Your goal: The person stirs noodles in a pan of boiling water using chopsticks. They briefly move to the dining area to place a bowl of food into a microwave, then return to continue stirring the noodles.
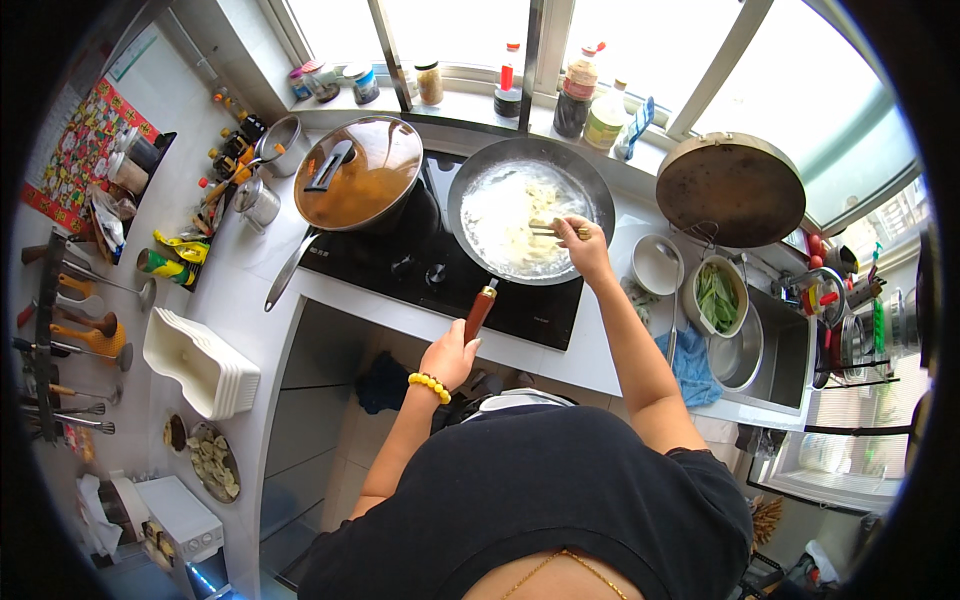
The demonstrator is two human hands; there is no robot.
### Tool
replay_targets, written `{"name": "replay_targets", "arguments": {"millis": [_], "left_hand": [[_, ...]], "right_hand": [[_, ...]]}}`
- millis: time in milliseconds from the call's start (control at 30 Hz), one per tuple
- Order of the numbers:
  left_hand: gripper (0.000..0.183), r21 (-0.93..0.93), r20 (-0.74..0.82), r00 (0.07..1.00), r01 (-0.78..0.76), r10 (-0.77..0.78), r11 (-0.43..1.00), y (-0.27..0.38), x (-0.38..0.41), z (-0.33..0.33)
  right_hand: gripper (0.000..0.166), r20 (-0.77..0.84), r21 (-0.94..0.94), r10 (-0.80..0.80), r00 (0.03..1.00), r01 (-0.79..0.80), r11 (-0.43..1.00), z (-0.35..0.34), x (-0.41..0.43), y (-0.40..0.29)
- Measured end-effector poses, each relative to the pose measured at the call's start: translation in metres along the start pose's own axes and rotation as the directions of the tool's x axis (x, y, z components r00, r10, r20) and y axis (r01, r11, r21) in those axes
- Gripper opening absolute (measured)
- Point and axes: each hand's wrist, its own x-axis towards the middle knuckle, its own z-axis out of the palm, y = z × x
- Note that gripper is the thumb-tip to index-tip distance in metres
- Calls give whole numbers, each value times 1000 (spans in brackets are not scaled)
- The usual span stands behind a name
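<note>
My left hand (448, 352) grips the brown handle (480, 310) of a dark wok (471, 251) on the black gas hob (382, 279). White, foamy liquid fills much of the wok, and pale noodles (541, 201) show in it. Over the wok's right side, my right hand (584, 244) holds a pair of chopsticks (551, 230), their tips in the liquid among the noodles. Left of the wok stands a second pan (379, 219) under a glass lid (386, 161); brownish contents show through the glass.
A white bowl (657, 264) with a ladle (673, 322), and a bowl of green leaves (718, 295), stand to the right by the sink (787, 345). A large round lid (731, 189) leans behind them. Bottles (581, 90) line the windowsill. Stacked white containers (202, 364) occupy the left counter.
</note>
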Motion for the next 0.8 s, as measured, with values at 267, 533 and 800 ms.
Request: {"name": "replay_targets", "arguments": {"millis": [267, 533, 800], "left_hand": [[36, -5, 4, 1000, 6, -6, 1000, -3, 1, 2], [36, -3, 13, 1000, 9, -9, 1000, 1, 0, 1], [36, 3, 19, 1000, 21, -21, 1000, 2, -1, 0]], "right_hand": [[32, -83, 239, -56, 995, 74, 968, -9, 11, -33], [31, -111, 129, -112, 988, 126, 984, 2, 33, -12], [21, -39, -142, 26, 999, -31, 989, -16, 24, -23]]}}
